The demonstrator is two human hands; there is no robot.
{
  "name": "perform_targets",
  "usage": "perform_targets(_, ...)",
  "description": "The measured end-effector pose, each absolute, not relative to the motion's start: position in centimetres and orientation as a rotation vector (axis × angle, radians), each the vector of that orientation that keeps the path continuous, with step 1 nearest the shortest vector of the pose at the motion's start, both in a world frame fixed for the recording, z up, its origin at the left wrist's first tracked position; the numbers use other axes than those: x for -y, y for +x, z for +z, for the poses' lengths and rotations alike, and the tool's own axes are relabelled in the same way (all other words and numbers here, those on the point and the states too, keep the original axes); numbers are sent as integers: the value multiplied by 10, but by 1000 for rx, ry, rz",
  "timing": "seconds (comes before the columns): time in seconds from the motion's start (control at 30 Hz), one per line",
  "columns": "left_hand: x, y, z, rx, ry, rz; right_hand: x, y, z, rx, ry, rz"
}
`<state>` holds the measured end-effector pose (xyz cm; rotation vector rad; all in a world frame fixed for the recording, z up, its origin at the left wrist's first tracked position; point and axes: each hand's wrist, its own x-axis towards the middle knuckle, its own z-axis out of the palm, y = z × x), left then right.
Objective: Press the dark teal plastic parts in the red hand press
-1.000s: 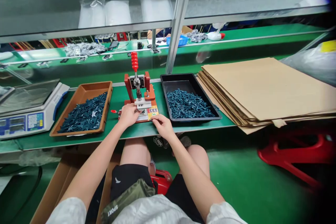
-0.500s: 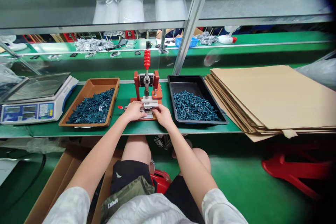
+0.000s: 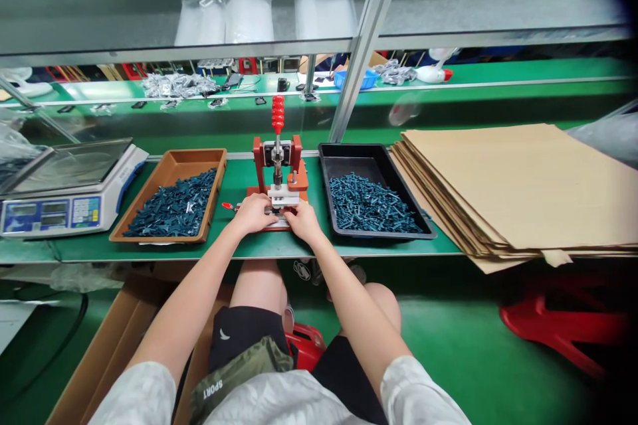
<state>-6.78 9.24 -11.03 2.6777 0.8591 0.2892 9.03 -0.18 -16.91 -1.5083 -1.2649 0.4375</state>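
Observation:
A red hand press [image 3: 258, 163] with an upright red handle [image 3: 278, 114] stands on the green bench in front of me. My left hand [image 3: 253, 214] is at the left of its metal base, fingers closed together near the fixture under the press head. From the right, my right hand [image 3: 302, 220] reaches to the same fixture, its fingertips pinched close to the left ones. Whatever lies between the fingertips is too small to make out. Dark teal parts [image 3: 174, 206] fill a brown tray on the left; slim teal parts [image 3: 371, 202] lie in a black tray on the right.
A digital scale [image 3: 64, 189] sits at the far left. Stacked cardboard sheets [image 3: 518, 186] lie at the right, overhanging the bench edge. A metal post [image 3: 366, 46] rises behind the black tray. Bagged white material [image 3: 249, 20] is on the upper shelf.
My right hand has moved slightly left, further in under the press head, closer to my left hand. My left hand has hardly moved.

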Motion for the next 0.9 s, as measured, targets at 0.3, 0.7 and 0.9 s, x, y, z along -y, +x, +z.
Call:
perform_targets(0.3, -91, -69, -113, -881, 2701, 292, -1, 90, -167, 1250, -1536, 479)
perform_targets(0.7, -75, -90, -119, -757, 2702, 643, 3, 90, -170, 1347, -1589, 322)
perform_targets(0.9, -102, -111, -120, -1331, 1812, 1492, 4, 89, -166, 1377, -1592, 351)
